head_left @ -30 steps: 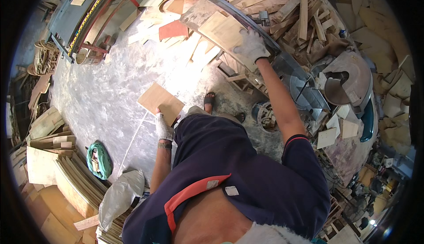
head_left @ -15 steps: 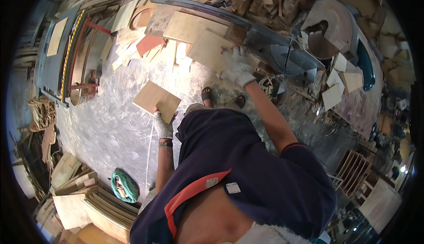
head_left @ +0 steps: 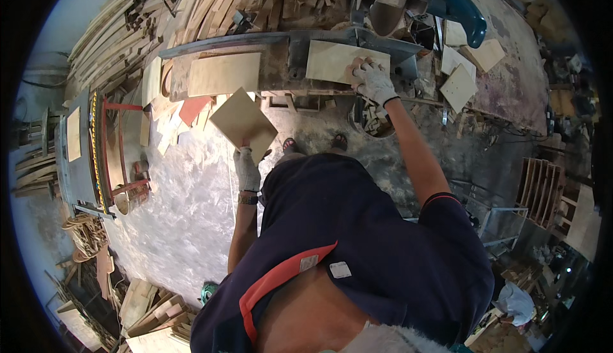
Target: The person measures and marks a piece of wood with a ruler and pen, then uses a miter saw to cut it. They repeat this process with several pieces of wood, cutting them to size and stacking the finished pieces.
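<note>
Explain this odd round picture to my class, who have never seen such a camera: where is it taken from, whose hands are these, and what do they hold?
A wide fisheye camera on a person's head looks straight down, so straight edges bend. Both gloved hands are that person's own. The left hand holds a square wooden panel by its lower corner. The right hand presses on another panel lying on a long metal machine table; a third panel lies further left. Stacked planks and offcuts surround the grey floor.
</note>
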A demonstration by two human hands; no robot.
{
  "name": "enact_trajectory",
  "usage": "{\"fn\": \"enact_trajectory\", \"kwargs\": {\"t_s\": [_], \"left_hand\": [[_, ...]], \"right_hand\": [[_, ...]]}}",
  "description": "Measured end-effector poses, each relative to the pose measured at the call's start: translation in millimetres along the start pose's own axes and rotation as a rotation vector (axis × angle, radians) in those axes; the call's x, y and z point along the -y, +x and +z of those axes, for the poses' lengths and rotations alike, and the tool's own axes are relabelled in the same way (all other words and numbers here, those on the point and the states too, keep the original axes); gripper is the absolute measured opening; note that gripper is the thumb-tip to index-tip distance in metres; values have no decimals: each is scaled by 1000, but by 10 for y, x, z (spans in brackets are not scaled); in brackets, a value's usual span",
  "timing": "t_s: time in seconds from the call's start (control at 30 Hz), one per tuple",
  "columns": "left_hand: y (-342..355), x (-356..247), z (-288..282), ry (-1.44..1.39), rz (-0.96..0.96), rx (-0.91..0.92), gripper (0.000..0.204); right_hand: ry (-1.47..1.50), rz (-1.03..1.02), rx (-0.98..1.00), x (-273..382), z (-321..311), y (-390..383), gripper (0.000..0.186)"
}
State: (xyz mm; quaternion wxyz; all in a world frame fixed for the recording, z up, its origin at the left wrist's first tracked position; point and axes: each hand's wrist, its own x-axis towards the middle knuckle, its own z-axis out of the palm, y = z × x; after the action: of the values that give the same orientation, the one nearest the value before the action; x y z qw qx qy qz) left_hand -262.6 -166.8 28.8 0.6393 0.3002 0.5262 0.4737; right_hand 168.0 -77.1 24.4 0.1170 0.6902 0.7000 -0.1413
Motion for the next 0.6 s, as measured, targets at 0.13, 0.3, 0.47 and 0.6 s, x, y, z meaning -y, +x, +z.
{"fn": "enact_trajectory", "kwargs": {"t_s": [0.13, 0.3, 0.47, 0.6], "left_hand": [[-45, 68, 372, 120, -8, -33, 47], [112, 8, 790, 552, 118, 96, 46], [504, -61, 1295, 1194, 711, 217, 57], [1092, -49, 1753, 1496, 985, 335, 79]], "right_hand": [[11, -58, -63, -246, -63, 129, 48], [108, -61, -130, -296, -1, 79, 52], [340, 27, -537, -148, 361, -148, 51], [567, 188, -653, -100, 567, -317, 40]]}}
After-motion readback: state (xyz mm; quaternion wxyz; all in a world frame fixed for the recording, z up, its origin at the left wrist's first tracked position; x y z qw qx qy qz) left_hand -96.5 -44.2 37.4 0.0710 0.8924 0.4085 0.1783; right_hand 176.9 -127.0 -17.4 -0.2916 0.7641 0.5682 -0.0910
